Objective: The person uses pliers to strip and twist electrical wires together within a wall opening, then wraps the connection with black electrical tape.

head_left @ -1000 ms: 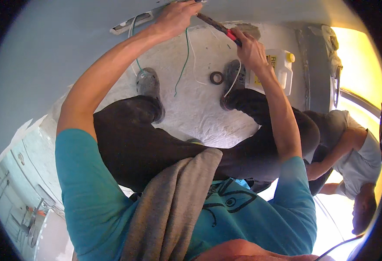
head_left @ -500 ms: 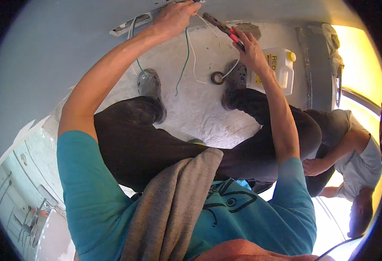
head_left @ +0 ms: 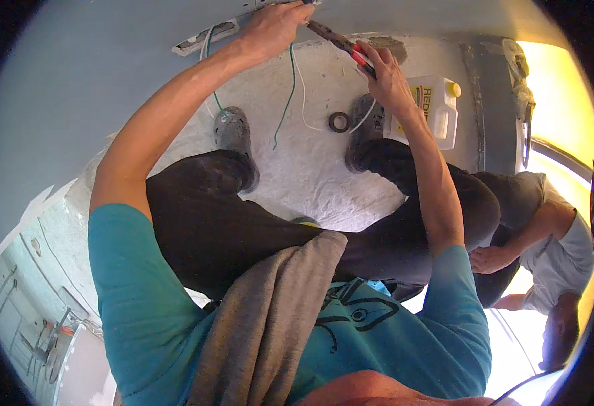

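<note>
And the right hand (head_left: 389, 82) is wrapped round the red-and-black handles of the pliers (head_left: 341, 42), out beyond the tape roll (head_left: 331, 122)! Their nose is right by the left hand (head_left: 276, 28), which is beyond the roll and to its left, fingers bunched together; what they pinch, we can't tell. Green wire (head_left: 293, 81) dangles left of the roll, white jug (head_left: 439, 111) to its right!

A room apparently under renovation: loose wires (head_left: 293, 73) and a rough wall slot (head_left: 190, 44) at the upper left; a dust-whitened floor (head_left: 310, 176) mid-frame; ragged-edged grey wall (head_left: 100, 88) at left.
</note>
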{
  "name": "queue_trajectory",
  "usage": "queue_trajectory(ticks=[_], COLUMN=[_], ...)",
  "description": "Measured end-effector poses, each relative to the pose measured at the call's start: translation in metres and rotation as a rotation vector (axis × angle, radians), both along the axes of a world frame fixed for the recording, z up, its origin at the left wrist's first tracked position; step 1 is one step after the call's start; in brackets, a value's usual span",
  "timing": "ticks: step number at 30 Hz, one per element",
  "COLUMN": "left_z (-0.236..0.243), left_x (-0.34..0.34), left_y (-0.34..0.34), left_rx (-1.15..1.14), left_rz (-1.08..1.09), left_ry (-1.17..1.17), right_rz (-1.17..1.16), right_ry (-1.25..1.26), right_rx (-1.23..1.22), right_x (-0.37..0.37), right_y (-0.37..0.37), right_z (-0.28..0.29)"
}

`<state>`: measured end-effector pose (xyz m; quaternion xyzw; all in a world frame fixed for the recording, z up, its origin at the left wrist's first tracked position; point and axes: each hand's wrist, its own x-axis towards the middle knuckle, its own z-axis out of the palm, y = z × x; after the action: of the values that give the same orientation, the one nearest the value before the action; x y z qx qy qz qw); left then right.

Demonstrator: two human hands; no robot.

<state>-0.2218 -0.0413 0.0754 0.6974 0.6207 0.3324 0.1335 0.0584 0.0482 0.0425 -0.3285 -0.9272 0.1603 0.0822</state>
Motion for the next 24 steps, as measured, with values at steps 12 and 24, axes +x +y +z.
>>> queue_trajectory(ticks=[12, 24], left_z=[0.008, -0.007], left_x=[0.002, -0.001], left_y=[-0.002, 0.007], left_rx=[-0.043, -0.042], left_rz=[-0.005, 0.007], left_ry=[-0.031, -0.046], right_rz=[-0.031, 0.141], right_ry=[-0.101, -0.061], right_rx=[-0.125, -1.248], right_x=[-0.006, -0.012], right_y=[-0.003, 0.035], right_z=[0.014, 0.017])
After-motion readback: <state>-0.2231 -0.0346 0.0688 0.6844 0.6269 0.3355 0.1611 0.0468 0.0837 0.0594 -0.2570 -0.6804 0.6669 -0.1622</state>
